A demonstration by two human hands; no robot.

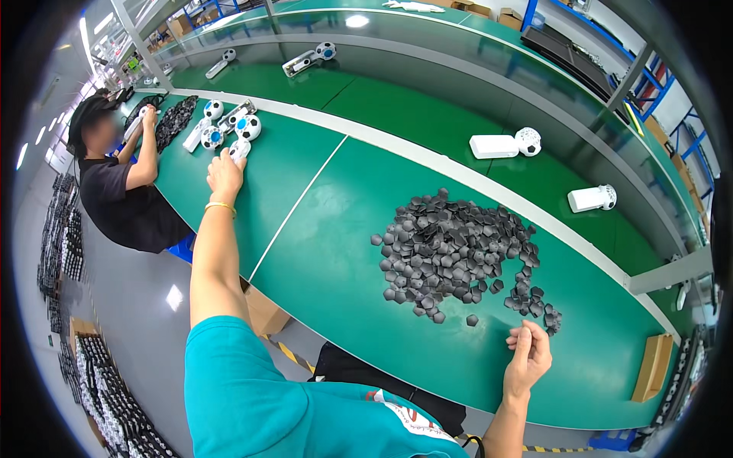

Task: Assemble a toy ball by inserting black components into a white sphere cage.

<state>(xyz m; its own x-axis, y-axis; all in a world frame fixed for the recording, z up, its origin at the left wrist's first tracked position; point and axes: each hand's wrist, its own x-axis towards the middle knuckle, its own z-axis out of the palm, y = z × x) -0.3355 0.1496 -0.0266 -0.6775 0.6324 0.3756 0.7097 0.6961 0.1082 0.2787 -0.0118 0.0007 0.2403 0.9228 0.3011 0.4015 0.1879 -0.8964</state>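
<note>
Teal cloth of a shirt (252,389) fills the near side, against the near edge of a green surface (328,252). The left hand (225,177) reaches to the far left, fingers closed on the handle of a white unit (248,127) with a ball end. Other units (211,137) crowd just beside it on the left, so room there is tight. A white seam (298,204) crosses the surface between this group and a broad pile of black pieces (458,248); wide green stretches run on both sides of it. The pile thins into a trail toward the near right, where the right hand (529,355) is just beside the end, fingers bent, thumb near the fingertips; whether it pinches a piece, I cannot tell. Green room extends from the pile to the near edge, and from this hand to a brown tray (654,369) at the right end. A white rail (353,128) bounds the far edge; beyond it, further units (495,146) lie well apart on a green belt (397,122). A co-worker (122,183) is at the far left.
</note>
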